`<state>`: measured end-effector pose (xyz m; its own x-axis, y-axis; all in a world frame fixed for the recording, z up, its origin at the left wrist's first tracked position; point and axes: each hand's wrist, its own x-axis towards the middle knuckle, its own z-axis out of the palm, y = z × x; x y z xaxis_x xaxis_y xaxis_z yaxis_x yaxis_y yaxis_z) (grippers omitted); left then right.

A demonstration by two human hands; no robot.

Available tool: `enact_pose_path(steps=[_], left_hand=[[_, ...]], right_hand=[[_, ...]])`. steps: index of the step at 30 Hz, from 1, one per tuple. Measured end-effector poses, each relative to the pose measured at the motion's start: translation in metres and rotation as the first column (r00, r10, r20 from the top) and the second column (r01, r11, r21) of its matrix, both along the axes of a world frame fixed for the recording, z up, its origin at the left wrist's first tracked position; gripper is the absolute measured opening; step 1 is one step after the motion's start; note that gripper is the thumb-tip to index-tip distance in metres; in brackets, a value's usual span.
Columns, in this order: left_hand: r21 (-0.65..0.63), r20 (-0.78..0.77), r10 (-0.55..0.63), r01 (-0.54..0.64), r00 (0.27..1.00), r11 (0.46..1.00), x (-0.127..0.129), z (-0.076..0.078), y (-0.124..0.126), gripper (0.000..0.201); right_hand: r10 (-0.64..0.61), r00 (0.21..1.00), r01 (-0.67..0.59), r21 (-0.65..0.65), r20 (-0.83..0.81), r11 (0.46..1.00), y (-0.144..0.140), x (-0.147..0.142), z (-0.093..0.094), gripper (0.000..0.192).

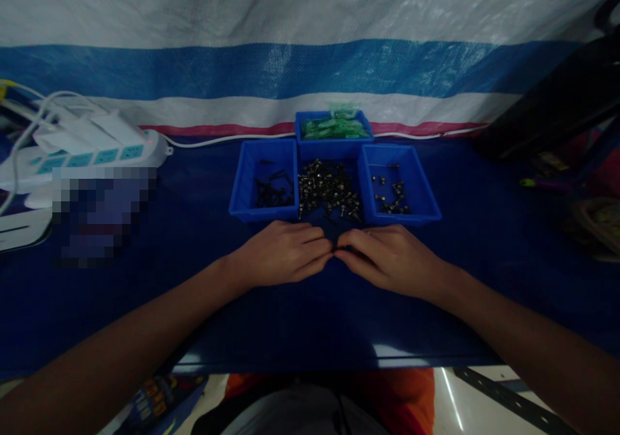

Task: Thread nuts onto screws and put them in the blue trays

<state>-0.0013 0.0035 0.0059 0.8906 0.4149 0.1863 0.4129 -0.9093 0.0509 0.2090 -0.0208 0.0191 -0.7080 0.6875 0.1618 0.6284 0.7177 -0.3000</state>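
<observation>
In the head view both forearms reach in from the near edge of the desk (145, 306), which is covered in dark blue, and the two hands meet at its middle, fingertips touching. The left hand (285, 253) lies palm down with its fingers curled loosely toward the right hand (387, 257), which mirrors it; something small and dark sits pinched between the fingertips where they meet, too small to tell what it is, and I cannot tell which hand actually grips it. Just beyond the hands, toward the far edge of the desk, lies a loose pile of small screws (328, 190) directly on the desk surface. It lies between two blue trays: the left tray (252, 164) holds a few dark screws, the right tray (416, 183) a few small metal pieces. A third blue tray (334, 143) stands behind the pile, touching the other two, and holds green plastic packets (334, 125). At the far left corner of the desk a white power strip (87, 157) lies with white plugs and cables in it, beside a blurred patch. A striped tarpaulin (310, 67) of white, blue and red hangs along the far edge of the desk. A dark bulky object (557, 106) rests at the far right corner.
</observation>
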Motion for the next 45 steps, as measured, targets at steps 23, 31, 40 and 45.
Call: enact_pose_path(steps=[23,31,40,45], left_hand=[[-0.035,0.163,-0.038,0.045,0.986,0.998,-0.002,0.002,-0.003,0.017],[-0.085,0.084,0.048,-0.041,0.995,0.995,-0.003,0.007,-0.002,0.02],[0.211,0.347,0.344,-0.431,0.872,0.877,-0.02,0.026,0.009,0.013],[0.143,0.164,0.612,-0.632,0.774,0.762,-0.029,0.027,0.026,0.019]], right_hand=[[0.015,0.998,-0.009,-0.098,0.059,0.995,0.004,-0.001,-0.008,0.019],[-0.018,0.987,-0.002,-0.124,-0.157,0.992,-0.001,0.002,0.001,0.022],[-0.033,0.996,0.026,-0.088,-0.079,0.996,0.001,-0.001,0.0,0.032],[-0.091,0.988,0.086,0.045,0.126,0.995,0.002,-0.004,-0.008,0.04]])
